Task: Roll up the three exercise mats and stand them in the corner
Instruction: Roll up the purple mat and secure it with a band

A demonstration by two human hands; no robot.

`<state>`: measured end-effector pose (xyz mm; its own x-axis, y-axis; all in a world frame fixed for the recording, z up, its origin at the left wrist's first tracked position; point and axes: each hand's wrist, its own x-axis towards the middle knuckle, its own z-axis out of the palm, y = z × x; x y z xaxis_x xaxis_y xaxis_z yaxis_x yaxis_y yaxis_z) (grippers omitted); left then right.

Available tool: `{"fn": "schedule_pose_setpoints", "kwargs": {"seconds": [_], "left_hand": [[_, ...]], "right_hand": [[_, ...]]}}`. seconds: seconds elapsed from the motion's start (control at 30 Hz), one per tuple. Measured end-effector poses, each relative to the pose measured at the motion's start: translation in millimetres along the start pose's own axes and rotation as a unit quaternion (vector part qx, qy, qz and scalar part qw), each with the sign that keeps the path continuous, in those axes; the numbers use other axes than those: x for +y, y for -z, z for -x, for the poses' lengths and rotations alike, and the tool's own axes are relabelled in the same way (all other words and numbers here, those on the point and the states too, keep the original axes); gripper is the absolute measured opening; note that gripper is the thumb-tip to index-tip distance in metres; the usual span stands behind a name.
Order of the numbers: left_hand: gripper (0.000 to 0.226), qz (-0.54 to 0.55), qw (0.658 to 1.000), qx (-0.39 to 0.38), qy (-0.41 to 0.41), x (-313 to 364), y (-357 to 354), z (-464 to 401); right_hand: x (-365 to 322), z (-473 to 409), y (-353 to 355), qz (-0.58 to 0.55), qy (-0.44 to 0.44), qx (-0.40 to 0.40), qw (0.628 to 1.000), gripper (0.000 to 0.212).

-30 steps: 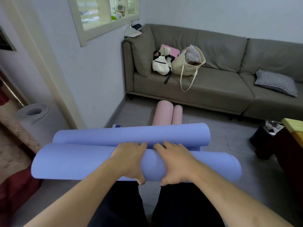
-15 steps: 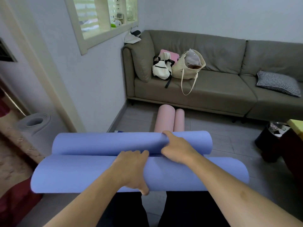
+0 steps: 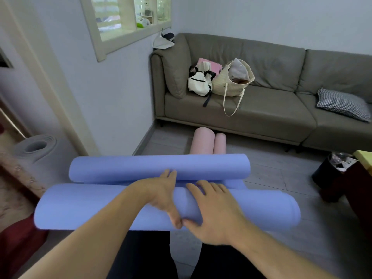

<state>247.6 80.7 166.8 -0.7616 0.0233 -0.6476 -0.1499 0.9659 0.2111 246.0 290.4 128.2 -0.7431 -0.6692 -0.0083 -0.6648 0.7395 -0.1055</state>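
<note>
left hand (image 3: 161,195) and right hand (image 3: 214,210) both sit at mid-length on the near blue roll (image 3: 80,208), palms draped over its top, fingers spread and curled over the far side, thumbs tucked at the near underside and nearly touching each other. that reads as pressing and cupping, not pinching; neither hand closes fully around the roll. left fingertips (image 3: 171,174) reach the seam where the far blue roll (image 3: 141,167) lies, just beyond and parallel. both rolls have their long axis left-right across the view, hands centred, ends overhanging evenly each side. looks like one blue mat rolled from both ends, though i can't confirm the join. pink mat roll (image 3: 202,140) lies further out by the sofa (image 3: 271,109), axis pointing away. grey rolled mat (image 3: 38,147) stands upright far left. my read: next roll motion goes away from the body, so both hands share the load equally.
</note>
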Motion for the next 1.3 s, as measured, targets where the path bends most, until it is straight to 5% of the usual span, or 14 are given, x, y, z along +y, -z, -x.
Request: {"fn": "schedule_pose_setpoints", "kwargs": {"seconds": [0.17, 0.3, 0.4, 0.57, 0.83, 1.03, 1.3], "left_hand": [[0.155, 0.035, 0.999, 0.014, -0.025, -3, -7, -1], [0.137, 0.013, 0.997, 0.080, -0.020, -1, -15, 6], [0.123, -0.109, 0.974, 0.195, -0.027, 4, -36, 11], [0.089, -0.197, 0.940, 0.277, -0.024, 5, -53, 5], [0.074, -0.155, 0.964, 0.215, -0.028, 3, -27, 15], [0.078, -0.110, 0.990, 0.088, -0.017, 23, -17, 41], [0.117, -0.097, 0.985, 0.144, 0.001, 7, -42, 31]], "right_hand": [[2, 12, -15, 0.104, 0.020, -0.027, 0.994, 0.121], [5, 0, -15, 0.089, 0.019, -0.018, 0.996, 0.094], [13, -12, -3, 0.043, 0.020, -0.055, 0.997, 0.074], [19, -39, 26, -0.027, -0.011, -0.150, 0.988, 0.078], [15, 6, -8, 0.078, 0.035, 0.018, 0.996, 0.112], [6, 12, 23, 0.039, 0.049, -0.077, 0.995, 0.067], [2, 2, 30, -0.014, 0.019, -0.129, 0.991, 0.081]]}}
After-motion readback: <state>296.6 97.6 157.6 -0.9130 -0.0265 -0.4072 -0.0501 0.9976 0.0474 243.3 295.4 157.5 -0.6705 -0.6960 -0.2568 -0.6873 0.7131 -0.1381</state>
